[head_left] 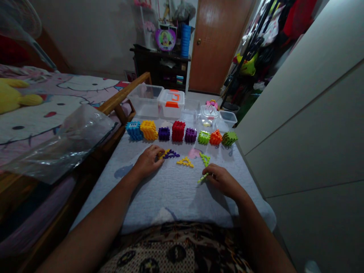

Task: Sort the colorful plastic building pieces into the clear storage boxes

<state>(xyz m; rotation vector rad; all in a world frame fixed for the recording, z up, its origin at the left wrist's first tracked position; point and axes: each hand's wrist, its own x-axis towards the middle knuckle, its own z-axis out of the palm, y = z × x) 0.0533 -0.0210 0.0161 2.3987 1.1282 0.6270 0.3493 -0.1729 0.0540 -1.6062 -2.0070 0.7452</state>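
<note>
Hand posture as I follow it from afar, with 12 o'clock toward the door [218,45]: the right hand [221,179] is nearly closed, thumb and fingers pinching a pale green piece [203,178] by one end, a hold that, I judge, leaves its toothed edge exposed at 8 o'clock. The left hand [149,161] is curled, its fingertips at a yellow piece [162,154]; whether it grips or merely steadies this, I cannot tell. Just beside, at 3 o'clock, lies a purple arched piece [171,154]. Between the hands a yellow triangle [185,162] lies flat; a green triangle [204,159] sits at 11 o'clock of the right hand, the spacing presumably keeping them separate.

Farther toward 12 o'clock, notched blocks stand in a row, from a blue block [134,131] through a red block [178,131] to an olive block [229,139], each of one colour, which suggests grouping by colour. All look like moulded plastic. The counter [142,206] wears soft, creased pale cloth. Beyond stands a rigid clear box [172,99] with orange latches; at 10 o'clock, a crinkled transparent bag [62,140].
</note>
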